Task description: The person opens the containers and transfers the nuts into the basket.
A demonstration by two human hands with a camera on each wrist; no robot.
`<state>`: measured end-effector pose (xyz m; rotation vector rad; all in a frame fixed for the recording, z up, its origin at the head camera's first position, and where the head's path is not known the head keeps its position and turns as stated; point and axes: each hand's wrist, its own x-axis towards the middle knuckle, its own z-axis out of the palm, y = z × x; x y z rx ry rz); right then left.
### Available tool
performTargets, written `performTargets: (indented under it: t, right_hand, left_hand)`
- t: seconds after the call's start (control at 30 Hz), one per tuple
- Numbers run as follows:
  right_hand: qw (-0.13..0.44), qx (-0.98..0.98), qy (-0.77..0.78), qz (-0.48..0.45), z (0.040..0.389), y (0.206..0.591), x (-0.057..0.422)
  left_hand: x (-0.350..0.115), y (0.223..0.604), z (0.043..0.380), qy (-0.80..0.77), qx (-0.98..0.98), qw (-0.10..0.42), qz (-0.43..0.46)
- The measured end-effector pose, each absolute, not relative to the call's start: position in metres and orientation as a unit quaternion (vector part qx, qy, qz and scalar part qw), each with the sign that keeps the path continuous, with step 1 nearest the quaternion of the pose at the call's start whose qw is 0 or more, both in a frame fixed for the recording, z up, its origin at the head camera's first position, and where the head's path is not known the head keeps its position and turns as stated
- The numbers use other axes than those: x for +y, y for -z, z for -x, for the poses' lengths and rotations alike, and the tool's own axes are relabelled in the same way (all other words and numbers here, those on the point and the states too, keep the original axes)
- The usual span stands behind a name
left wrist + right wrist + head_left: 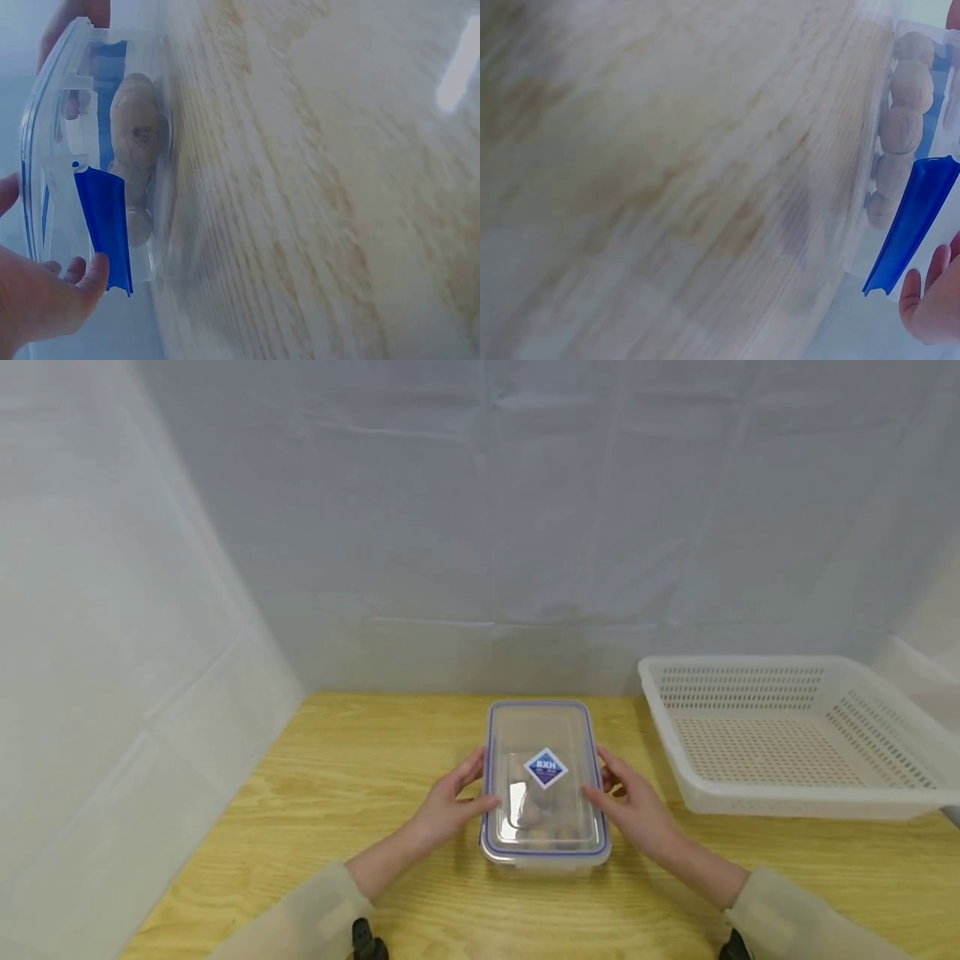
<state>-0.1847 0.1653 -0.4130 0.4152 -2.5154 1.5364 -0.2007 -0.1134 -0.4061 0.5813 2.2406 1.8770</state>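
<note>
A clear plastic food container (538, 810) with a blue-edged lid (536, 727) and a diamond BXH label stands on the table. Brownish rounded lumps (135, 131) lie inside it. My left hand (450, 806) holds the container's left side, thumb on the lid's edge and fingers along the side. On the opposite side my right hand (633, 806) grips likewise, its thumb on the lid. The left wrist view shows a blue side latch (105, 225) tilted out from the wall, fingertips at its lower end. Another blue latch (913, 221) slants outward near the right hand's fingers.
A white perforated plastic basket (795, 802) stands on the right of the wooden table (360, 743). Pale sheeting (465, 568) hangs behind the table, with more along the left and right sides.
</note>
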Motion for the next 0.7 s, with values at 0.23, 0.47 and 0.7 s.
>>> performTargets:
  t: [0.23,0.47,0.7]
  right_hand:
    - [0.069,-0.817,-0.556,-0.137,0.183,0.410,0.164]
    - [0.080,-0.813,-0.561,-0.131,0.184,0.407,0.162]
    - [0.114,-0.795,-0.580,-0.136,0.186,0.398,0.159]
  left_hand:
    - [-0.112,0.398,0.196,-0.614,0.768,0.058,-0.174]
    - [-0.111,0.393,0.194,-0.627,0.760,0.057,-0.164]
    - [-0.110,0.386,0.196,-0.625,0.760,0.046,-0.171]
